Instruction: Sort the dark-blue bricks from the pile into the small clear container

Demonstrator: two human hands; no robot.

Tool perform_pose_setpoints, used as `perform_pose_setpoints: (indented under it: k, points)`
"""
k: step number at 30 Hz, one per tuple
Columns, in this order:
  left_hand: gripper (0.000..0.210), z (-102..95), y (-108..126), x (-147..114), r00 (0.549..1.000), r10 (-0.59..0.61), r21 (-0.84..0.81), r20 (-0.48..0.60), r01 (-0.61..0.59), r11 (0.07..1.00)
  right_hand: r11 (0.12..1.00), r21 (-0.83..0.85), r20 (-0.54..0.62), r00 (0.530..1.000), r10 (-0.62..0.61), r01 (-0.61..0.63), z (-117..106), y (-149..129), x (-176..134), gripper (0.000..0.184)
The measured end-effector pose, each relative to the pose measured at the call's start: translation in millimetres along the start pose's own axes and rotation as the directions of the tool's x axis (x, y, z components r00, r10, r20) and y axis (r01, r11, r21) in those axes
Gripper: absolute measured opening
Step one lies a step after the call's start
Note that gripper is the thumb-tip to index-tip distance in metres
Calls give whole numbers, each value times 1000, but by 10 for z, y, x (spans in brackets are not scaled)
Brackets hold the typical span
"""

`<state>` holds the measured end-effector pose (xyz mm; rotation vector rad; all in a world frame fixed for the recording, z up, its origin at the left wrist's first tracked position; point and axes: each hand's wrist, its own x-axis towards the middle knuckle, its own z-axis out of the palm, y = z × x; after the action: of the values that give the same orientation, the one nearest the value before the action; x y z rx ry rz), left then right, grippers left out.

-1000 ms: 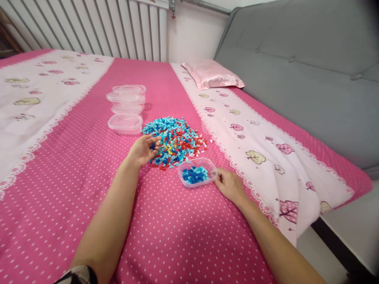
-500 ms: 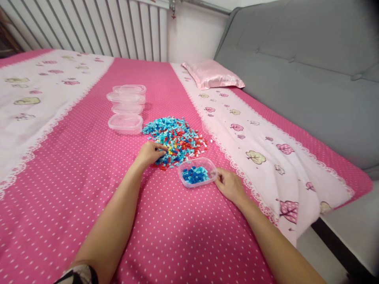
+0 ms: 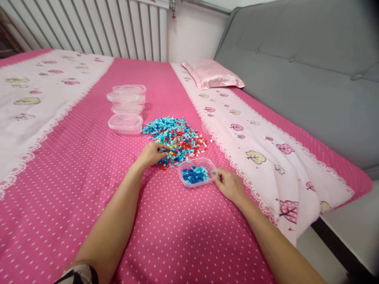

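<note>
A heap of small building bricks (image 3: 177, 136), in light blue, dark blue, red, white and a few yellow, lies on the pink bedspread. My left hand (image 3: 153, 153) rests at the heap's near left side, fingers curled together among the bricks. What its fingertips hold, if anything, is too small to make out. Just in front of the heap stands a clear plastic container (image 3: 197, 184) with dark and light blue bricks in it. The fingers of my right hand (image 3: 230, 184) are closed on this container's right rim.
Several clear plastic containers (image 3: 126, 125) stand in a row left of the heap. Farther back lies a pink pillow (image 3: 214, 74). A grey padded backrest (image 3: 296, 67) borders the bed on the right, and a white radiator (image 3: 118, 29) lines the wall.
My left hand has shifted slightly to the right over the bricks. The container and my right hand have stayed in place.
</note>
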<state>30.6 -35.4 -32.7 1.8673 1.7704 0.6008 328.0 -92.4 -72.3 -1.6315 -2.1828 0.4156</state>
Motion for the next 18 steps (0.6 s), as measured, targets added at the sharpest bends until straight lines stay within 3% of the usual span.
perform_pose_setpoints:
  k: [6, 13, 18]
  points:
    - [29, 42, 39, 15, 998, -23, 30, -65, 25, 999, 1000, 13, 6, 1000, -9, 9, 4, 6, 3, 17]
    - [20, 43, 50, 17, 997, -44, 15, -63, 45, 999, 1000, 3, 2, 1000, -2, 2, -4, -3, -9, 17]
    - [19, 64, -16, 29, 996, -37, -131, -77, 27, 991, 1000, 16, 4, 1000, 1, -2, -6, -6, -4, 17]
